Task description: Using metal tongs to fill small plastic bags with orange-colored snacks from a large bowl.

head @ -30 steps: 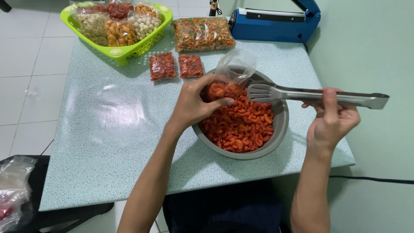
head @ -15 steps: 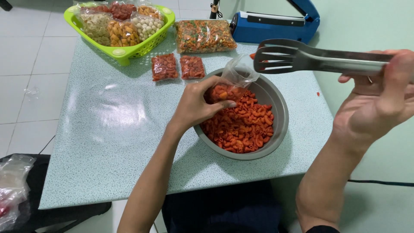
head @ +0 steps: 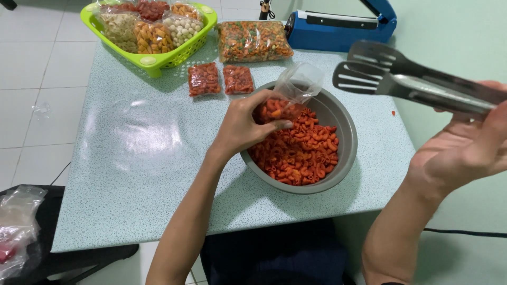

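At the lower left edge of the frame, a crumpled clear plastic bag (head: 18, 232) lies on a dark stool beside the table.

Your right hand (head: 465, 150), at the right edge of the frame, is raised clear of the table. Its fingers are closed round the handles of the metal tongs (head: 406, 76). The slotted tong heads sit slightly apart and point toward the upper centre, above the far right rim of the bowl. Nothing shows between the heads.

Your left hand (head: 243, 126), at centre frame, is curled round a small clear bag (head: 290, 92) and pinches it at its lower part. The bag leans over the near left rim of the grey metal bowl (head: 346, 142), mouth open and turned up toward the tongs. Some orange-red curled snack pieces show inside its lower end.

The bowl stands right of centre on the speckled pale green table (head: 132, 158). It is roughly half full of the same orange-red pieces (head: 298, 153).

Beyond the bowl, two small sealed packs (head: 222, 79) of red snack lie flat side by side. Just behind them is a larger sealed pack of mixed orange and green snack (head: 253, 39). At upper left, a lime green basket (head: 150, 60) holds several filled packs. At upper right stands a blue heat sealer (head: 338, 24), arm down.
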